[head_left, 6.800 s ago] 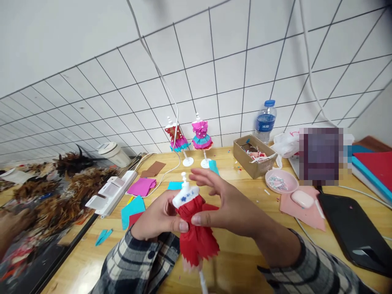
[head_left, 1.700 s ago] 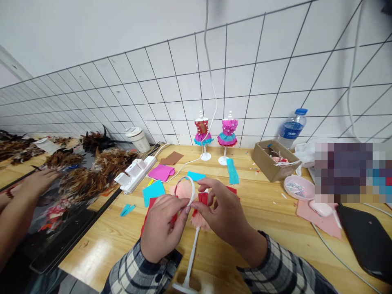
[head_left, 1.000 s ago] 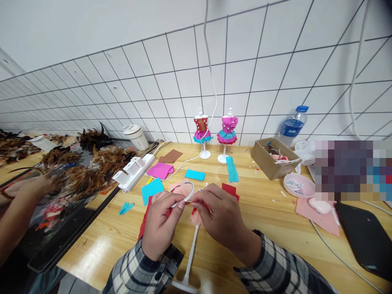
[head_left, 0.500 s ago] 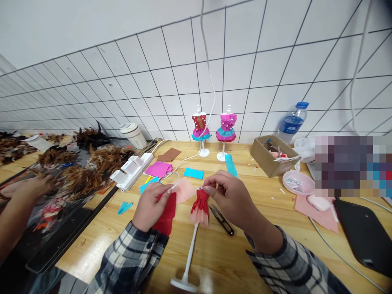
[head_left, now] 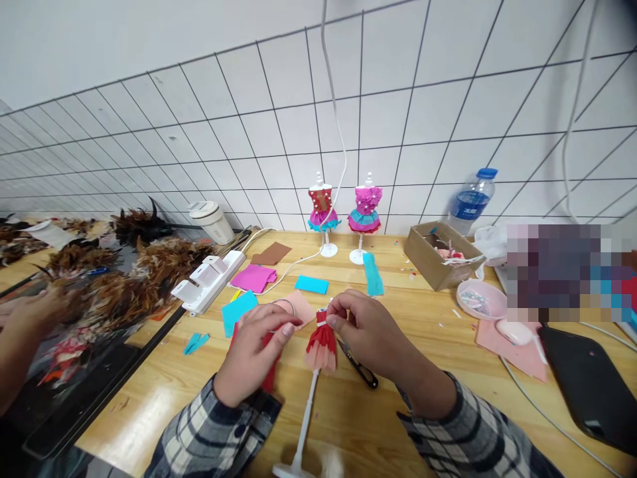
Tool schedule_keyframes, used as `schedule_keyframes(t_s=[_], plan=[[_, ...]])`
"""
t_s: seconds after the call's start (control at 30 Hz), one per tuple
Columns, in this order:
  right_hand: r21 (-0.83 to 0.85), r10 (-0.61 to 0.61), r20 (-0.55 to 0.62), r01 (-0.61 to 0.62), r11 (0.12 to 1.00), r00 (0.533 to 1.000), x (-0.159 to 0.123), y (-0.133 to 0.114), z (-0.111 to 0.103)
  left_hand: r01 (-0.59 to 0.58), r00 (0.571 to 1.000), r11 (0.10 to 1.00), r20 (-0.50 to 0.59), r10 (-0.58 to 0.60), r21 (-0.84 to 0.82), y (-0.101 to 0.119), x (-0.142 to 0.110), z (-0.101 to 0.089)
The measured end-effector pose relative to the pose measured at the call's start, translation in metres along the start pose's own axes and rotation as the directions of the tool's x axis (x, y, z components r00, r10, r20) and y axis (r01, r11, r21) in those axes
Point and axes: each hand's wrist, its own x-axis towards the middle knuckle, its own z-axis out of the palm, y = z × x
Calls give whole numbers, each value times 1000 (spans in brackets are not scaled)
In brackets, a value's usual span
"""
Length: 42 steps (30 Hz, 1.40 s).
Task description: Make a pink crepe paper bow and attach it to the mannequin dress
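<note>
Already layered red over pink, the mannequin dress (head_left: 321, 350) at lower centre wears a white waist strip (head_left: 321, 323), right hand (head_left: 367, 330) pinching it, closure unconfirmed; left hand (head_left: 253, 355), grip indeterminable.

Forearms (head_left: 460, 425) reached in from the near side. The left hand (head_left: 250, 352) was palm down, thumb (head_left: 282, 335) apart from bent fingers (head_left: 271, 317); to its right, the right hand (head_left: 371, 328) curled inward, fingertips (head_left: 332, 321) pinched together.
</note>
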Motion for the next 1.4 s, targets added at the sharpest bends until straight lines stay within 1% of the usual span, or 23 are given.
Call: schedule_keyframes(t_s=[0.03, 0.07, 0.1, 0.17, 0.27, 0.4, 0.53, 0.63, 0.7, 0.77, 0.83, 0.93, 1.0, 1.17, 1.27, 1.4], plan=[[2, -1, 6, 1, 1000, 1000, 0, -1, 1, -19, 999, 999, 39, 20, -38, 12, 0, 0], [8, -1, 11, 1, 1000, 1000, -1, -1, 3, -24, 998, 998, 50, 27, -62, 22, 0, 1], [17, -3, 14, 3, 1000, 1000, -1, -2, 5, -28, 998, 996, 57, 33, -80, 29, 1, 2], [36, -7, 13, 6, 999, 1000, -2, -3, 8, -24, 998, 996, 48, 29, -82, 37, 2, 7], [40, -20, -3, 20, 999, 1000, -4, -5, 11, -48, 999, 996, 20, 49, -69, 39, 4, 11], [27, -33, -27, 34, 999, 999, -4, -6, 11, -141, 990, 988, -9, 141, -69, 41, 3, 9], [81, -31, -34, 34, 996, 999, -4, -7, 9, -182, 983, 978, -38, 179, -105, 46, 0, 8], [63, -47, -80, 52, 997, 996, -3, -6, 9, -159, 984, 977, -105, 146, -138, 46, -2, 8], [3, -76, -174, 77, 997, 982, -3, -3, 8, -118, 983, 978, -156, 92, -170, 44, -3, 9], [-64, -138, -275, 125, 990, 951, -3, -1, 5, -67, 983, 972, -184, 25, -226, 39, -4, 10], [-124, -245, -320, 215, 969, 915, -5, 1, 2, -18, 981, 953, -190, -42, -302, 34, -5, 12], [-215, -413, -296, 361, 907, 861, -7, 0, 1, 34, 979, 920, -171, -109, -390, 29, -7, 14], [-272, -469, -271, 401, 875, 840, -7, -1, 4, 49, 981, 914, -153, -119, -402, 29, -7, 15], [-383, -535, -218, 432, 816, 816, -7, 0, 14, 42, 984, 934, -147, -100, -355, 36, -5, 13], [-444, -570, -189, 448, 776, 800, -8, 0, 16, 45, 987, 944, -134, -93, -327, 38, -5, 12], [-507, -559, -132, 429, 747, 818, -12, -2, 15, 47, 988, 949, -124, -90, -313, 41, -5, 11]])
